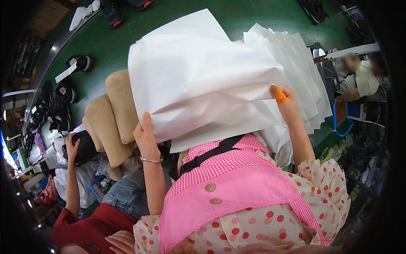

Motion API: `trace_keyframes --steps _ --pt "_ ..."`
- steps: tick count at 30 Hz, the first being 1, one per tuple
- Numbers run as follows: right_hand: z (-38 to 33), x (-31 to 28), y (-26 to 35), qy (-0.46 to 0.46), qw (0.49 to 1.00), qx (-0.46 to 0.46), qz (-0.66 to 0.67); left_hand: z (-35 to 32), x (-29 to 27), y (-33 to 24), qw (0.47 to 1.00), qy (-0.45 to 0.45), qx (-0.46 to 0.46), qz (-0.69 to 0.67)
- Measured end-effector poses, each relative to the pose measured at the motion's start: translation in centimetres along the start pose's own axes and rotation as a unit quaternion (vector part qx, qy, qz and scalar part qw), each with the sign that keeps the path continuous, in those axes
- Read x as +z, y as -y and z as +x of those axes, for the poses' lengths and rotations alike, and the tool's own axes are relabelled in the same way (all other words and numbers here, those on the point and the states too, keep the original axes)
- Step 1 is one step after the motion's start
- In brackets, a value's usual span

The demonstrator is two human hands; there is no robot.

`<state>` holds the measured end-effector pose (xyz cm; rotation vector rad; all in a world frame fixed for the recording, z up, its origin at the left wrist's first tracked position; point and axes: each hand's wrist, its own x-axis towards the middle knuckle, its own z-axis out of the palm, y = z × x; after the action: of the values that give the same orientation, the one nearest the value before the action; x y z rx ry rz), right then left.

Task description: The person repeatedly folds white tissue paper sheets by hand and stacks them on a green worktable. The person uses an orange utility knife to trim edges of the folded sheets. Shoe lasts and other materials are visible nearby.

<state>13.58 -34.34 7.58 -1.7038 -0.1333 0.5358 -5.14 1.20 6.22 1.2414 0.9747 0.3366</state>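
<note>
I hold a sheet of white tissue paper [198, 80] lifted in front of me, above a fanned stack of more white sheets [296, 67]. My left hand [146, 137], with a thin metal bracelet on the wrist, grips the sheet's lower left edge. My right hand [287, 103], wearing an orange finger cover, pinches its right edge. Below are my pink checked apron [228, 186] and dotted sleeves.
Tan padded pieces [114, 110] lie stacked to the left on the green belt [105, 42]. Black shoes [59, 106] line the belt's left side. A co-worker in a red sleeve [72, 169] reaches to a black shoe at left. Another person [359, 76] sits at right near a blue basket [342, 122].
</note>
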Motion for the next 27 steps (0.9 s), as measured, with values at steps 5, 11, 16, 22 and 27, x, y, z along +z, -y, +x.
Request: trace_keyframes --steps 5,11,16,22,27 --pt "-1.5 -0.7 1.2 0.028 0.995 0.066 -0.076 -1.2 -0.6 -0.9 0.999 -0.017 -0.029 -0.008" --pt "-4.4 -1.9 -2.5 0.033 0.987 0.137 -0.081 -2.3 -2.4 3.4 0.987 -0.033 0.02 0.158" --pt "-5.6 -1.3 -2.9 0.059 0.969 0.229 -0.075 -2.9 -2.9 5.5 0.981 -0.025 0.002 0.194" --pt "-5.5 0.4 -1.2 -0.007 0.981 0.193 -0.031 -3.8 -1.9 4.1 0.995 -0.027 -0.031 0.086" --pt "-5.1 -2.2 -2.4 -0.026 0.982 0.183 -0.031 -3.9 -3.2 3.9 0.995 0.011 -0.031 0.093"
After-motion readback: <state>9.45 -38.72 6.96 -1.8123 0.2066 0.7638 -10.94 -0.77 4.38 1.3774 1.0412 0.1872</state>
